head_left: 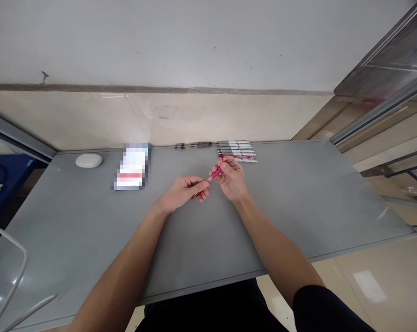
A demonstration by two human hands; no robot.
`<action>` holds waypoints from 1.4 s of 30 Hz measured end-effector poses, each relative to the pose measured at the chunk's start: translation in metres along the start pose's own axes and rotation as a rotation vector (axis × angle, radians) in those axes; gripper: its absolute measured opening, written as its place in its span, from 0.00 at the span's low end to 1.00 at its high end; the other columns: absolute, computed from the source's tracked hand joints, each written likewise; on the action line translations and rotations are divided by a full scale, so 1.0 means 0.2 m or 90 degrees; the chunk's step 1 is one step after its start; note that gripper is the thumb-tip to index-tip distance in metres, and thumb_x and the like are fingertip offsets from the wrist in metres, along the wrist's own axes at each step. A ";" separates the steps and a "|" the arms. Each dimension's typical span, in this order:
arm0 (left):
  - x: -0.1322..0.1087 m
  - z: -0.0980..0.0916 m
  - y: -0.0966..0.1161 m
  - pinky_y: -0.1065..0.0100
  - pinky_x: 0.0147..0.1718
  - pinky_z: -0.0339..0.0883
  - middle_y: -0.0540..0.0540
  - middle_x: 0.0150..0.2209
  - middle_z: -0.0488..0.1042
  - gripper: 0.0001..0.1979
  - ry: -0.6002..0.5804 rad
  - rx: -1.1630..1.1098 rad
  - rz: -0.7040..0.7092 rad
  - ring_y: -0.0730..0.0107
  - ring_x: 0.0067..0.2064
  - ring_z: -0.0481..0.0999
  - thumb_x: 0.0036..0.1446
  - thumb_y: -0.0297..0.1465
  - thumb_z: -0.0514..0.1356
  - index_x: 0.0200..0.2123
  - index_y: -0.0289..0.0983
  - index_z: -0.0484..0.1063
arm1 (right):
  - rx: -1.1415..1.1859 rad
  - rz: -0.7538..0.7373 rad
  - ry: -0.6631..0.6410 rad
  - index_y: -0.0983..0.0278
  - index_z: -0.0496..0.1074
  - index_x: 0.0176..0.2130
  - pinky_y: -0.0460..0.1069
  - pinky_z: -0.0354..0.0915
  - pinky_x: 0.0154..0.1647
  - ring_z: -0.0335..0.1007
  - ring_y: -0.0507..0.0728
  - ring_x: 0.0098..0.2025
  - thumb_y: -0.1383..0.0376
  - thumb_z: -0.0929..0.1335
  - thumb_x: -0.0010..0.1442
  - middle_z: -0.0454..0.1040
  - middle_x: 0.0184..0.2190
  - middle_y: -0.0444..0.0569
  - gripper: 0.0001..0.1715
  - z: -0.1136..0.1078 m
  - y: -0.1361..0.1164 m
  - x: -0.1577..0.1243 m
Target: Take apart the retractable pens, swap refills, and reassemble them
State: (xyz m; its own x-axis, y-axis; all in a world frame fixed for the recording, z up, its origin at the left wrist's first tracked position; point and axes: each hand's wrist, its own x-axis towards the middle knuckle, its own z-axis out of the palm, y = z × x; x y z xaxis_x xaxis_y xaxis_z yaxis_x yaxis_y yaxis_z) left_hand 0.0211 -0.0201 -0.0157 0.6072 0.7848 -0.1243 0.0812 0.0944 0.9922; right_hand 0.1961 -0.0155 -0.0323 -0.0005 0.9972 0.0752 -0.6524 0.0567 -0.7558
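Observation:
A red pen (215,172) is held slantwise between my two hands, just above the grey table (201,244). My left hand (189,191) pinches its lower end between thumb and fingers. Around its upper end the fingers of my right hand (231,177) are closed. Just beyond my right hand lies a row of pens (236,146), mostly white and grey, side by side. A red pen (248,157) lies among those at the near side of the row, partly hidden by my fingers. Further left, dark pens (194,145) lie end-on to the row along the wall.
On the left a phone (146,173) with a blurred screen lies on the table, and a white rounded case (89,160) sits beyond it. A pale cable (20,272) curves over the front left corner. The tiled wall (180,117) borders the table's back edge.

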 end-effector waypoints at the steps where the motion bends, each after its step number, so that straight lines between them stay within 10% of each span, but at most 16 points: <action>1: 0.00 0.00 -0.01 0.68 0.32 0.68 0.46 0.28 0.74 0.17 0.019 0.020 0.011 0.71 0.29 0.72 0.56 0.44 0.60 0.31 0.34 0.75 | -0.008 -0.004 0.018 0.58 0.69 0.30 0.46 0.73 0.31 0.73 0.48 0.29 0.63 0.75 0.47 0.71 0.28 0.36 0.12 0.00 0.00 0.00; 42: 0.01 0.00 -0.01 0.68 0.32 0.69 0.45 0.30 0.75 0.14 0.046 -0.009 0.036 0.71 0.30 0.73 0.57 0.40 0.61 0.33 0.33 0.76 | -0.016 -0.003 0.008 0.59 0.75 0.31 0.47 0.73 0.36 0.75 0.50 0.33 0.64 0.75 0.48 0.77 0.30 0.39 0.08 0.01 -0.01 0.00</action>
State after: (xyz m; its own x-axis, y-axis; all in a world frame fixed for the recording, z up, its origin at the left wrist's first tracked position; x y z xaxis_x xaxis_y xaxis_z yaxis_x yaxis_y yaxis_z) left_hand 0.0226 -0.0191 -0.0173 0.5524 0.8309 -0.0672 0.0367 0.0563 0.9977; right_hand 0.1954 -0.0164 -0.0303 0.0121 0.9974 0.0708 -0.6325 0.0625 -0.7720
